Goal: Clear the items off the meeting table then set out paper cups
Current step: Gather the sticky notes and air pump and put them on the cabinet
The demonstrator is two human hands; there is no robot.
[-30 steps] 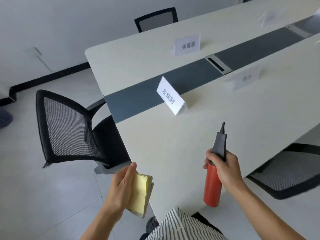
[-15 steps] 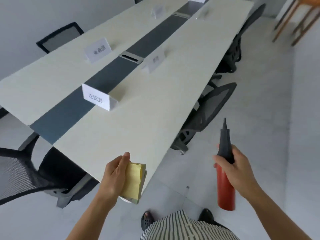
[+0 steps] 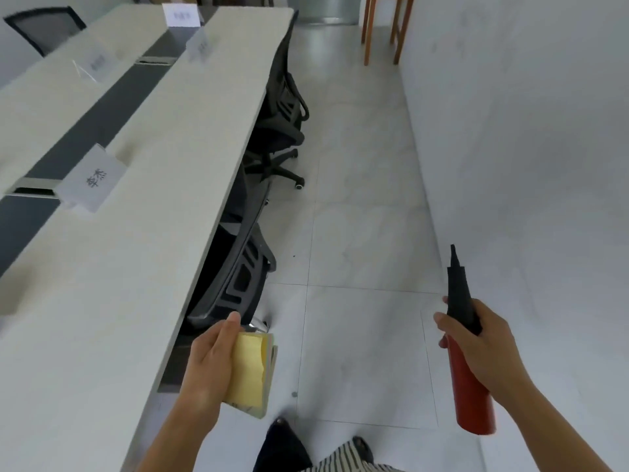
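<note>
My right hand (image 3: 476,338) grips the red bottle (image 3: 471,386) — black nozzle up, long axis near vertical; my left hand (image 3: 211,359) clasps the yellow notepad (image 3: 250,373).

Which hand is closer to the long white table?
Left. The left hand, holding a yellow notepad, is right beside the table; the right hand, holding a red bottle, is farther off over the floor.

The nearest name card (image 3: 92,178) on the meeting table (image 3: 136,267) beside me bore two dark characters, seemingly 李杰. Print on the farther cards (image 3: 181,15) was too blurred to read.
</note>
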